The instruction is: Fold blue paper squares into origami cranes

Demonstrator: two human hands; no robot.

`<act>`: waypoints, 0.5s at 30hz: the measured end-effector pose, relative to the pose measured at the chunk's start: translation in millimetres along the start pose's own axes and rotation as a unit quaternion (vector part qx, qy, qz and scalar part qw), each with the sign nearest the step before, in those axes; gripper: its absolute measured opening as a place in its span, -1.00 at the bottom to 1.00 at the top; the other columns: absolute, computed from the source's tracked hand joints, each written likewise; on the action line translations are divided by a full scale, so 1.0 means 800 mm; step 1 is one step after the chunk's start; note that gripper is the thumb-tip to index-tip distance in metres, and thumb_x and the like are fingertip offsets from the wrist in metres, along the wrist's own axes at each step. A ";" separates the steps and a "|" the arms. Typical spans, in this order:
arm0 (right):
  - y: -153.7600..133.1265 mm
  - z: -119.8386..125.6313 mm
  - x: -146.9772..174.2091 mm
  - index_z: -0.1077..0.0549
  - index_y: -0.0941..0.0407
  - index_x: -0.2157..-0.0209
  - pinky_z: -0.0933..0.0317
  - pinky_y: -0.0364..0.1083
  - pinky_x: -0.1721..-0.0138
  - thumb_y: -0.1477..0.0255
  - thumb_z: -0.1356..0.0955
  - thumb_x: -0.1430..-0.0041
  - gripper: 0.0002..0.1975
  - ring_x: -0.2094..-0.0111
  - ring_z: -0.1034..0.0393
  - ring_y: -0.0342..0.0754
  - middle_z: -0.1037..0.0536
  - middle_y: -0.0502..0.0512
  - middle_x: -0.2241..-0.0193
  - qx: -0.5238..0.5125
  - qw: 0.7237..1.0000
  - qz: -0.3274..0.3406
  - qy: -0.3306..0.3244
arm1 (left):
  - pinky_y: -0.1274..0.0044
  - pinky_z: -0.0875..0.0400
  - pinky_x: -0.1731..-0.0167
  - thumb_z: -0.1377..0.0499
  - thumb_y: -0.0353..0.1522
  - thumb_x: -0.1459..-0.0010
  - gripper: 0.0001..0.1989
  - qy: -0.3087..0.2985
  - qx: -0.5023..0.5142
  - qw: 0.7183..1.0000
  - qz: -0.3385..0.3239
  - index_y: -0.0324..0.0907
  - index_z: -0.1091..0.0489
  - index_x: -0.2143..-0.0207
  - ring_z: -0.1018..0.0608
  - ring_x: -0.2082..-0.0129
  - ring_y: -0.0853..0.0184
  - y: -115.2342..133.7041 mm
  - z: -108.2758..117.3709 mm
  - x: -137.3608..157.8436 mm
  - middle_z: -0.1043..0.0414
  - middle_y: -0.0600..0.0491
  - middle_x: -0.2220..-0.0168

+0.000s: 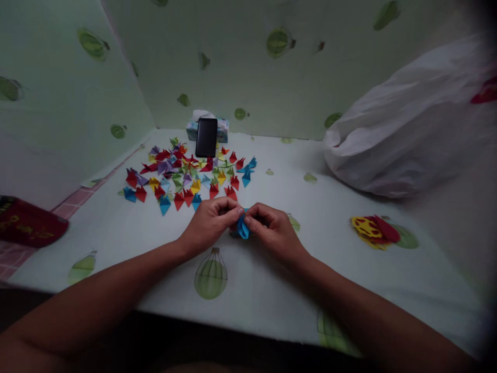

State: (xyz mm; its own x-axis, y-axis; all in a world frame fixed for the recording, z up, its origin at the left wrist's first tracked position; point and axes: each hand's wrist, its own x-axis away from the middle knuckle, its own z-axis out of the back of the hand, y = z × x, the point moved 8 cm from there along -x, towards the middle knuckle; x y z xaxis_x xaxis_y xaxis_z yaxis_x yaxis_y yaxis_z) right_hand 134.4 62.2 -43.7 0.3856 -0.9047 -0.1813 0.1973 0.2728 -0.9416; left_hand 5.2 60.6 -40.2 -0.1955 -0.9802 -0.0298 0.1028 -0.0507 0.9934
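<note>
Here's the blue paper piece (243, 228), right in the middle, held just above the counter (267, 295) between its near edge and the spread of colour behind. The left hand (209, 220) pinches it from one side, the right hand (275, 230) from the other, fingers nearly meeting, thumbs pressed to the paper. Its folds look unsettled, so I'd call this one unfinished!

Look beyond it, and the tally is impressive: dozens of origami pieces (214, 190) crowd toward the far left corner in red, blue, yellow, green and purple, most with sharp points and creased bodies. Those look done, at least to this stage; whether they need more folding, I can't tell. No flat, unfolded squares catch the eye, so what's left beyond the blue one is anyone's guess.

At the back edge, a dark-screened phone (206, 137) stands propped against a tissue box (191, 131). Over by the right edge, red and yellow cutouts (375, 231) lie stacked, with a bulky white plastic bag (392, 129) toward the far right corner. And at the left edge, a red item with yellow markings (33, 223)!
</note>
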 end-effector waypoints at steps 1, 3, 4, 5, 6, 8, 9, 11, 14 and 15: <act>0.000 0.001 0.000 -0.43 0.13 0.45 -0.21 -0.11 0.34 0.36 -0.34 -0.19 -0.82 0.40 -0.36 -0.09 -0.52 0.05 0.47 0.007 1.000 0.001 0.004 | 0.59 -0.37 0.44 -0.25 -0.28 -0.15 -0.80 -0.004 0.001 1.000 0.001 -0.26 -0.46 0.41 -0.44 0.50 0.46 -0.001 -0.001 0.000 -0.43 0.11 0.50; 0.000 0.002 0.000 -0.43 0.13 0.46 -0.21 -0.11 0.34 0.37 -0.33 -0.20 -0.82 0.40 -0.36 -0.09 -0.52 0.06 0.47 0.026 1.000 0.002 0.013 | 0.59 -0.38 0.44 -0.26 -0.29 -0.14 -0.81 -0.013 0.006 1.000 0.005 -0.26 -0.46 0.39 -0.44 0.50 0.46 -0.003 -0.002 -0.001 -0.44 0.10 0.49; 0.000 0.002 0.000 -0.43 0.14 0.46 -0.21 -0.11 0.34 0.37 -0.33 -0.20 -0.81 0.40 -0.37 -0.09 -0.53 0.06 0.46 0.032 0.999 0.001 0.014 | 0.59 -0.38 0.45 -0.26 -0.29 -0.13 -0.81 -0.016 0.009 1.000 0.007 -0.27 -0.46 0.39 -0.44 0.50 0.46 -0.003 -0.003 -0.001 -0.43 0.10 0.49; 0.000 0.001 0.001 -0.44 0.14 0.45 -0.21 -0.11 0.34 0.36 -0.32 -0.21 -0.81 0.39 -0.37 -0.08 -0.53 0.07 0.46 0.034 0.999 0.000 0.013 | 0.59 -0.38 0.45 -0.27 -0.30 -0.12 -0.81 -0.018 0.011 1.000 0.009 -0.27 -0.45 0.40 -0.44 0.51 0.47 -0.003 -0.003 -0.001 -0.43 0.11 0.49; 0.001 0.000 0.001 -0.44 0.14 0.45 -0.21 -0.10 0.34 0.36 -0.32 -0.21 -0.80 0.39 -0.38 -0.08 -0.54 0.08 0.45 0.033 0.999 -0.003 0.010 | 0.59 -0.37 0.46 -0.27 -0.30 -0.12 -0.82 -0.019 0.011 1.000 0.009 -0.27 -0.44 0.40 -0.44 0.51 0.47 -0.003 -0.003 -0.001 -0.42 0.11 0.49; 0.001 -0.001 0.001 -0.43 0.14 0.45 -0.21 -0.11 0.34 0.35 -0.32 -0.21 -0.80 0.39 -0.37 -0.09 -0.54 0.08 0.45 0.023 1.000 -0.004 0.006 | 0.59 -0.36 0.46 -0.27 -0.31 -0.12 -0.82 -0.017 0.007 1.000 0.004 -0.27 -0.43 0.42 -0.43 0.52 0.47 -0.002 -0.003 -0.001 -0.41 0.12 0.51; 0.001 -0.001 0.001 -0.42 0.14 0.46 -0.21 -0.11 0.35 0.34 -0.32 -0.20 -0.80 0.41 -0.36 -0.10 -0.53 0.07 0.46 0.016 1.000 -0.004 0.005 | 0.60 -0.36 0.46 -0.26 -0.31 -0.13 -0.82 -0.015 0.005 1.000 0.001 -0.27 -0.43 0.43 -0.42 0.52 0.47 -0.001 -0.002 -0.001 -0.40 0.12 0.52; 0.001 -0.001 0.000 -0.41 0.14 0.46 -0.21 -0.12 0.37 0.34 -0.33 -0.18 -0.80 0.42 -0.34 -0.11 -0.51 0.05 0.48 0.000 1.000 -0.006 0.005 | 0.60 -0.35 0.46 -0.25 -0.32 -0.14 -0.82 -0.014 0.008 1.000 -0.006 -0.26 -0.43 0.43 -0.41 0.52 0.47 0.000 -0.002 -0.001 -0.40 0.12 0.52; 0.001 0.000 0.000 -0.40 0.13 0.47 -0.19 -0.12 0.37 0.34 -0.33 -0.16 -0.82 0.43 -0.32 -0.11 -0.49 0.04 0.48 -0.003 1.000 -0.007 0.009 | 0.60 -0.35 0.45 -0.25 -0.30 -0.15 -0.80 -0.020 0.027 0.999 0.000 -0.26 -0.43 0.43 -0.42 0.52 0.48 -0.003 -0.003 -0.001 -0.40 0.13 0.52; 0.001 0.001 -0.001 -0.40 0.13 0.47 -0.19 -0.12 0.38 0.35 -0.33 -0.16 -0.82 0.43 -0.31 -0.11 -0.48 0.03 0.49 0.001 1.000 -0.006 0.014 | 0.60 -0.36 0.45 -0.25 -0.29 -0.16 -0.80 -0.023 0.034 0.999 0.006 -0.26 -0.43 0.41 -0.42 0.51 0.47 -0.005 -0.003 -0.002 -0.41 0.12 0.51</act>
State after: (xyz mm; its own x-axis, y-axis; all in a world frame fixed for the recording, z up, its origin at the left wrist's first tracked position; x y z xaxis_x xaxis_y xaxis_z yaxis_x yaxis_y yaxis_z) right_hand 134.8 63.0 -43.8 0.3581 -0.9166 -0.1775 0.2041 0.2624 -0.9431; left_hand 7.7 61.7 -44.7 -0.2390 -0.9709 -0.0147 0.0389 -0.0247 0.9989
